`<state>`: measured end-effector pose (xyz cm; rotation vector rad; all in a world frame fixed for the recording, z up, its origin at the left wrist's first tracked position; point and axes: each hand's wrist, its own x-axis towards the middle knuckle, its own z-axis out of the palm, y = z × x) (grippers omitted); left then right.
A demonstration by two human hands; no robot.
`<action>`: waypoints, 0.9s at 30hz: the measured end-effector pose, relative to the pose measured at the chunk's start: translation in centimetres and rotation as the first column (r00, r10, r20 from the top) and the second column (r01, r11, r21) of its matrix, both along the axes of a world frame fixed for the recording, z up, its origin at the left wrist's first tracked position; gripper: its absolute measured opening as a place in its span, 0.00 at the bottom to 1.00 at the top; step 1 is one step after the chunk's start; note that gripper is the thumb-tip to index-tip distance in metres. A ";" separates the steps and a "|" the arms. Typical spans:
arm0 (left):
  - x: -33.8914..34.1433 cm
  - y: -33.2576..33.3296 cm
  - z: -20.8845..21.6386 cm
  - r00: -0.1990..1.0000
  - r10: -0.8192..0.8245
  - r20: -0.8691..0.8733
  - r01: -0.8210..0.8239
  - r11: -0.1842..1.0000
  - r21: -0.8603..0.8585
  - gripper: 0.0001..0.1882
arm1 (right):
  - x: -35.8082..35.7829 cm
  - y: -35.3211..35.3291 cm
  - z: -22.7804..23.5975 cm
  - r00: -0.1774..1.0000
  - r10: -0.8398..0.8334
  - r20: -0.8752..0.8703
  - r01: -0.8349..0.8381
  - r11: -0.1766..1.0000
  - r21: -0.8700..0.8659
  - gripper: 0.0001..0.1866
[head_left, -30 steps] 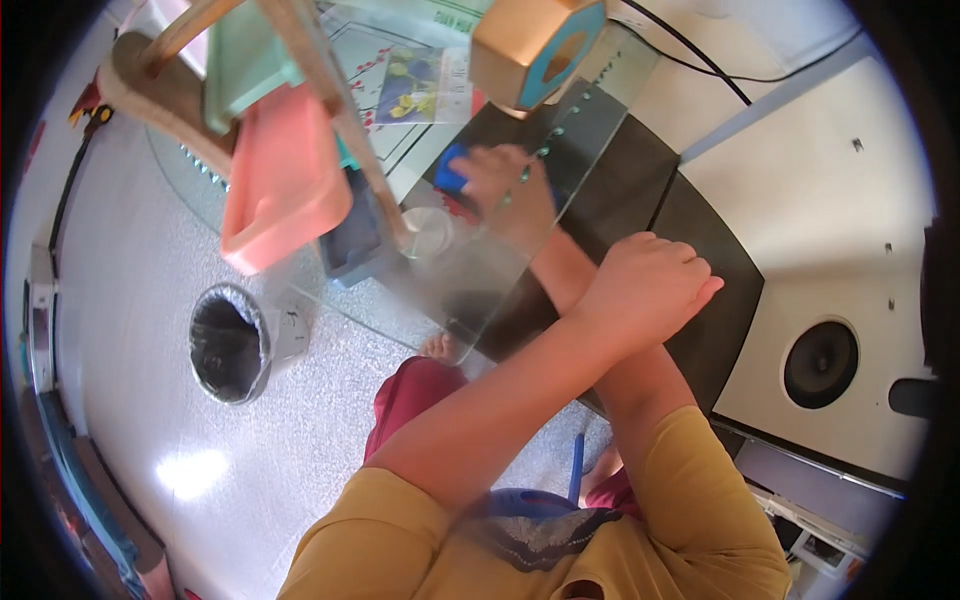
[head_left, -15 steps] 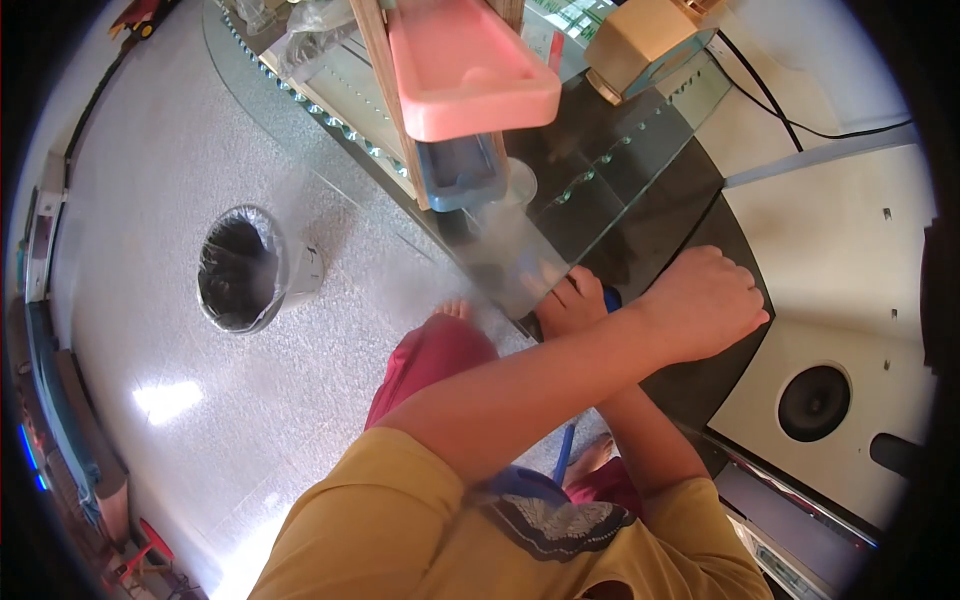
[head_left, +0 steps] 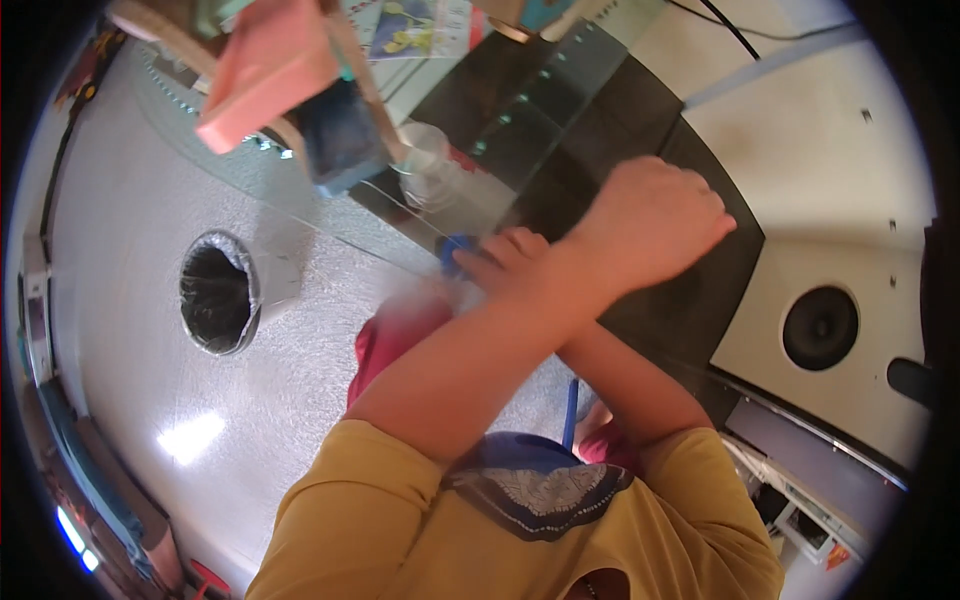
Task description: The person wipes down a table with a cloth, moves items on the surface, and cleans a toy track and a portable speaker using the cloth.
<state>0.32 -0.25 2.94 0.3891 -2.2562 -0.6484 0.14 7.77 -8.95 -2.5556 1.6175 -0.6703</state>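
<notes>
My left arm crosses over my right. My left hand [head_left: 650, 215] is curled into a fist above the dark glass-topped table [head_left: 655, 320], its palm side hidden. Below the left forearm, my right hand [head_left: 513, 252] is bent over the table's edge, partly covered and blurred. A blue cloth-like piece [head_left: 457, 254] shows at its fingers, and they seem to press on it. Just beyond stands a clear plastic cup [head_left: 425, 165]. Left of the cup is a small wooden stand with a pink tray [head_left: 270, 70] and a blue tray [head_left: 343, 135].
On the floor to the left stands a white bin [head_left: 278, 280] with a black liner. At the right is a white cabinet [head_left: 760, 290] with a round black speaker [head_left: 821, 328]. A printed sheet [head_left: 415, 28] lies at the back. A black cable [head_left: 733, 30] runs along the far right.
The view has shifted, so the stand and cup appear farther left. My right hand has moved left along the table edge; the blue piece now shows on its left side. The left hand stays fisted.
</notes>
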 end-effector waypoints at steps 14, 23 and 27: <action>-0.4 -0.5 -1.3 0.999 0.041 0.030 -0.039 0.998 -0.056 0.19 | -7.9 4.1 1.1 0.854 -0.511 0.098 0.514 0.858 -0.012 0.17; -0.4 -0.3 -0.2 0.998 0.005 0.065 -0.002 0.999 -0.037 0.19 | -13.3 13.4 0.7 0.702 -0.712 -0.020 0.712 0.702 0.017 0.25; -1.2 0.4 -0.3 0.997 -0.019 0.073 0.020 0.999 -0.025 0.19 | -18.5 13.1 -1.3 0.503 -0.864 0.029 0.861 0.498 -0.105 0.23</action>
